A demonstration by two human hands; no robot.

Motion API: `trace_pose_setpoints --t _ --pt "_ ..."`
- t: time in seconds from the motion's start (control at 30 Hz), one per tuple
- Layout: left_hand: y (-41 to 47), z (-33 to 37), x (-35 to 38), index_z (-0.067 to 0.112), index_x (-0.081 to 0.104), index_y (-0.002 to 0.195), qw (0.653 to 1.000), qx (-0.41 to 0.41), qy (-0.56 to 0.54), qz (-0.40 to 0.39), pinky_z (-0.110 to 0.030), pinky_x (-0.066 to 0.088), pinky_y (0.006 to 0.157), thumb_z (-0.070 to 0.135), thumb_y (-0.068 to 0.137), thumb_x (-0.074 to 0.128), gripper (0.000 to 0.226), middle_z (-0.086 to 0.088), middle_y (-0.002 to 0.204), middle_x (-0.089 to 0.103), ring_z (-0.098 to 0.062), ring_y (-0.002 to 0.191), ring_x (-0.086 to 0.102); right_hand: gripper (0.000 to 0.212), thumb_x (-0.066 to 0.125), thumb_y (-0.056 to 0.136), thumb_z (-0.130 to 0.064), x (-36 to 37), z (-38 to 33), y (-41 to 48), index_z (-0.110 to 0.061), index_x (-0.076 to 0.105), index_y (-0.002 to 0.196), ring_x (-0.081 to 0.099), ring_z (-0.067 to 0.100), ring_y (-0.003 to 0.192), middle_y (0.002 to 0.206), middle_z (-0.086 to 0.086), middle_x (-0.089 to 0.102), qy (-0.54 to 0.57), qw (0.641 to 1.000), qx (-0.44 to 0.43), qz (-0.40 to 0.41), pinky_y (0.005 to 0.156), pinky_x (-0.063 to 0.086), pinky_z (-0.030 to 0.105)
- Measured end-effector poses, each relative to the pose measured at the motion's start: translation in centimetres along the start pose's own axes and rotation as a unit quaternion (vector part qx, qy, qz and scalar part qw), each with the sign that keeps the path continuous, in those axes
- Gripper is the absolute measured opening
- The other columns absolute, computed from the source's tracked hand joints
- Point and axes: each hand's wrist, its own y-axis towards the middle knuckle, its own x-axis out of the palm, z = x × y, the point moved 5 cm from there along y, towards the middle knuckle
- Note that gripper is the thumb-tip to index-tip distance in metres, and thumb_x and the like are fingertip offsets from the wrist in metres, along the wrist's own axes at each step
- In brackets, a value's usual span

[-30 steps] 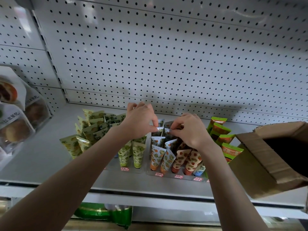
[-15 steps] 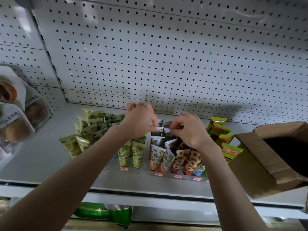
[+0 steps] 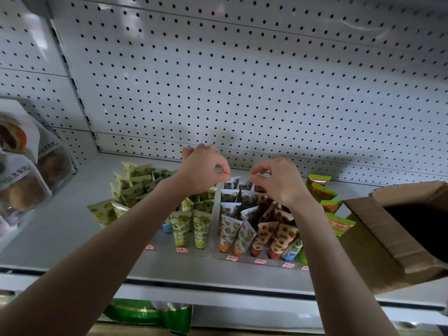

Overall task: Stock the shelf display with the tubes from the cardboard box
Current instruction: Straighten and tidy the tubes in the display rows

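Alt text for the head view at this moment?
Two bare hands, left hand and right hand, hover with pinched fingers over rows of patterned tubes on a white shelf; whether they grip one is unclear. An open cardboard box sits at right.

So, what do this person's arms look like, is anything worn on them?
The left arm and right arm are bare as far as the picture shows, with no sleeves in view. The left grip and right grip wear no gloves. No watch, bracelet or ring shows.
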Motion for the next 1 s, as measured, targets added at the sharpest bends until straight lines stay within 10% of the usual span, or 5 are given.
trace_pose_setpoints --t 0.33,1.0 --pt "1.6 0.6 1.2 0.033 0.071 0.086 0.999 0.013 0.045 -0.028 -0.031 0.013 0.082 0.04 0.08 0.067 0.01 0.006 0.109 0.052 -0.015 0.109 0.038 0.018 0.067 0.083 -0.033 0.9 -0.3 1.2 -0.025 0.071 0.098 0.032 0.024 0.124 0.121 0.002 0.055 -0.057 0.997 0.006 -0.056 0.085 0.025 0.027" --pt "1.8 0.6 1.2 0.028 0.073 0.087 0.995 0.044 0.083 -0.026 -0.035 0.013 0.099 0.036 0.084 0.064 0.012 0.007 0.111 0.052 -0.014 0.108 0.036 0.005 0.068 0.082 -0.03 1.6 0.2 1.8 -0.026 0.071 0.082 0.041 0.024 0.11 0.105 0.001 0.058 -0.087 0.996 -0.019 -0.03 0.082 0.027 0.025"
